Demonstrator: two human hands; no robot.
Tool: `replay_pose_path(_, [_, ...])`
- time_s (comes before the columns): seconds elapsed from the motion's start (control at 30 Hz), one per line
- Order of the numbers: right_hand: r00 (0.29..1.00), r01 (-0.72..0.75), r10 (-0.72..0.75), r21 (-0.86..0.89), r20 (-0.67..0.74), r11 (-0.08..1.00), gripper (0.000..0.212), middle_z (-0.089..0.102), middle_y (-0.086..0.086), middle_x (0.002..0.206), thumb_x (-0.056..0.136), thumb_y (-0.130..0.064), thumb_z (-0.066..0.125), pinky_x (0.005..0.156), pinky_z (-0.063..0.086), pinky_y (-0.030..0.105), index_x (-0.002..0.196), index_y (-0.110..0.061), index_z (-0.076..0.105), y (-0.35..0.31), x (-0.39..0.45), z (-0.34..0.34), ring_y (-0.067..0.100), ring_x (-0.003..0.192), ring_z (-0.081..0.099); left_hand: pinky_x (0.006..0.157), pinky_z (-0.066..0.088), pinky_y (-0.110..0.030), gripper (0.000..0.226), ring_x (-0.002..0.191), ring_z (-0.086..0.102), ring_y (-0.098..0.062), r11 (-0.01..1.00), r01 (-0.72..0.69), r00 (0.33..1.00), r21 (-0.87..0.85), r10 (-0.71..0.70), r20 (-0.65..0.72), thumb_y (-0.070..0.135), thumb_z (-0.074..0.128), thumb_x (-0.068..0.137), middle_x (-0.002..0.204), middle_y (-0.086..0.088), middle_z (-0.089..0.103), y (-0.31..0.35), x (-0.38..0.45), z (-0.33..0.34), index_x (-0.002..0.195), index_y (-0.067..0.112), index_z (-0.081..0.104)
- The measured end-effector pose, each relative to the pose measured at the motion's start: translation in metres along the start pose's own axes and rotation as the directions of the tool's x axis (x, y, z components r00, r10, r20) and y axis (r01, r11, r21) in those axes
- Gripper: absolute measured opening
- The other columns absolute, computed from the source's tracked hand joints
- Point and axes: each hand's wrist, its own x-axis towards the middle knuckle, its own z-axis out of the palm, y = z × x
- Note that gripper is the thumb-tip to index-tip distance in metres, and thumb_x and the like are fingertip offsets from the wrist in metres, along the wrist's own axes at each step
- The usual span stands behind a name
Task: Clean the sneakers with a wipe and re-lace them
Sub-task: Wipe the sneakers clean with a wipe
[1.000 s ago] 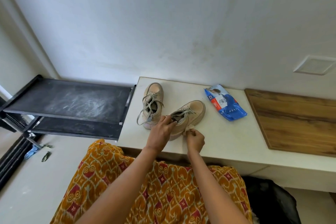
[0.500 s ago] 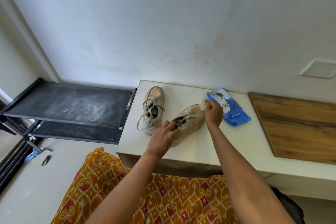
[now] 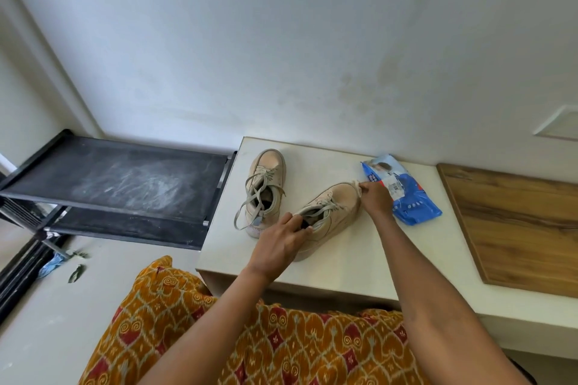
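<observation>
Near the middle of the frame, on the white counter (image 3: 359,259), two beige sneakers stood side by side, both laced. Your left hand (image 3: 281,244) gripped the nearer sneaker (image 3: 331,216) at its collar, fingers curled into the opening, so the heel was covered and the inside could not be seen. Your right hand (image 3: 377,200) pinched a small wipe (image 3: 356,183) against that shoe's toe; only a crumpled corner of it showed past your fingertips, the rest hidden in your grip. The other sneaker (image 3: 266,184) lay just to the left, touched by neither hand, its loose lace ends trailing toward the lower left.

One blue wipe pack (image 3: 409,200) lay on the counter right of your right hand, partly covered by it; the print on it was too small to read, and whether it was open could not be told. One wooden board (image 3: 516,228) ran off the right edge of the frame. One black rack (image 3: 119,178) at the left was cut off by the frame edge, its top shelf streaked with white dust. Your patterned orange garment (image 3: 281,337) filled the bottom.
</observation>
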Motion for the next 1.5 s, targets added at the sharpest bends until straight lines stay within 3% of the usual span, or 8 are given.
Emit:
replay_pose_path(0.2, [0.923, -0.246, 0.337, 0.390, -0.187, 0.887, 0.026, 0.069, 0.015, 0.105, 0.098, -0.012, 0.045, 0.068, 0.041, 0.026, 0.110, -0.002, 0.066, -0.023, -0.055, 0.022, 0.027, 0.096, 0.063, 0.047, 0.049, -0.026, 0.023, 0.078, 0.049, -0.015, 0.993, 0.082, 0.997, -0.085, -0.082, -0.002, 0.015, 0.075, 0.076, 0.090, -0.001, 0.059, 0.008, 0.000, -0.002, 0.099, 0.015, 0.070])
replay_pose_path(0.37, [0.887, -0.361, 0.456, 0.501, -0.076, 0.786, 0.024, 0.069, 0.017, 0.101, 0.095, -0.006, 0.046, 0.070, 0.037, 0.025, 0.101, -0.001, 0.069, -0.038, -0.106, 0.032, 0.032, 0.095, 0.063, 0.041, 0.048, -0.027, 0.016, 0.075, 0.048, -0.016, 0.989, 0.109, 0.993, -0.096, -0.104, 0.052, 0.016, 0.076, 0.076, 0.085, 0.001, 0.057, 0.014, 0.003, -0.007, 0.091, 0.016, 0.072])
replay_pose_path(0.57, [0.920, -0.342, 0.383, 0.635, 0.077, 0.693, 0.022, 0.069, 0.005, 0.086, 0.093, -0.006, 0.048, 0.067, 0.046, 0.027, 0.087, -0.009, 0.069, -0.063, -0.167, 0.046, 0.020, 0.079, 0.062, 0.048, 0.040, -0.016, 0.016, 0.073, 0.054, -0.012, 0.990, 0.135, 0.983, -0.040, -0.129, 0.134, 0.022, 0.083, 0.066, 0.078, 0.004, 0.058, 0.033, 0.002, -0.020, 0.075, 0.021, 0.071])
replay_pose_path(0.8, [0.893, -0.449, 0.343, 0.569, 0.290, 0.689, 0.027, 0.060, 0.010, 0.067, 0.089, -0.012, 0.050, 0.058, 0.037, 0.029, 0.066, -0.005, 0.063, -0.056, -0.187, 0.019, 0.021, 0.063, 0.050, 0.070, 0.053, -0.032, 0.019, 0.098, 0.049, -0.020, 0.963, 0.241, 0.953, -0.122, -0.211, 0.217, 0.017, 0.059, 0.090, 0.103, -0.004, 0.057, 0.036, 0.004, -0.028, 0.105, 0.011, 0.069])
replay_pose_path(0.97, [0.884, -0.458, 0.402, 0.610, 0.239, 0.647, 0.030, 0.061, 0.013, 0.072, 0.091, -0.016, 0.049, 0.062, 0.040, 0.032, 0.064, -0.008, 0.059, -0.053, -0.187, 0.002, 0.023, 0.068, 0.052, 0.084, 0.051, -0.035, 0.035, 0.106, 0.044, -0.023, 0.976, 0.183, 0.949, -0.118, -0.144, 0.281, 0.009, 0.062, 0.085, 0.114, -0.008, 0.051, 0.019, -0.002, -0.031, 0.120, 0.012, 0.062])
replay_pose_path(1.13, [0.882, -0.445, 0.426, 0.656, 0.202, 0.610, 0.028, 0.063, 0.008, 0.076, 0.094, -0.018, 0.049, 0.077, 0.052, 0.044, 0.072, -0.008, 0.064, -0.054, -0.169, -0.005, 0.022, 0.074, 0.057, 0.066, 0.053, -0.036, 0.011, 0.088, 0.050, -0.019, 0.993, 0.112, 0.958, -0.039, -0.098, 0.269, 0.010, 0.062, 0.088, 0.094, -0.005, 0.061, 0.015, 0.010, -0.031, 0.095, 0.009, 0.070])
replay_pose_path(1.3, [0.916, -0.361, 0.371, 0.715, 0.152, 0.599, 0.021, 0.066, 0.006, 0.085, 0.094, -0.017, 0.050, 0.063, 0.045, 0.025, 0.086, -0.010, 0.069, -0.061, -0.137, -0.014, 0.019, 0.079, 0.058, 0.064, 0.049, -0.035, 0.021, 0.097, 0.050, -0.022, 0.980, 0.185, 0.957, -0.074, -0.163, 0.240, 0.016, 0.050, 0.094, 0.096, -0.006, 0.063, 0.033, 0.055, -0.022, 0.096, 0.006, 0.069])
replay_pose_path(1.5, [0.929, -0.293, 0.359, 0.767, 0.089, 0.571, 0.022, 0.066, -0.001, 0.099, 0.090, -0.009, 0.054, 0.080, 0.046, 0.028, 0.109, -0.012, 0.066, -0.052, -0.098, -0.022, 0.016, 0.093, 0.059, 0.056, 0.040, -0.032, 0.015, 0.098, 0.053, -0.024, 0.983, 0.170, 0.970, -0.072, -0.153, 0.191, 0.013, 0.055, 0.091, 0.093, -0.008, 0.061, 0.022, 0.090, 0.013, 0.095, 0.010, 0.069])
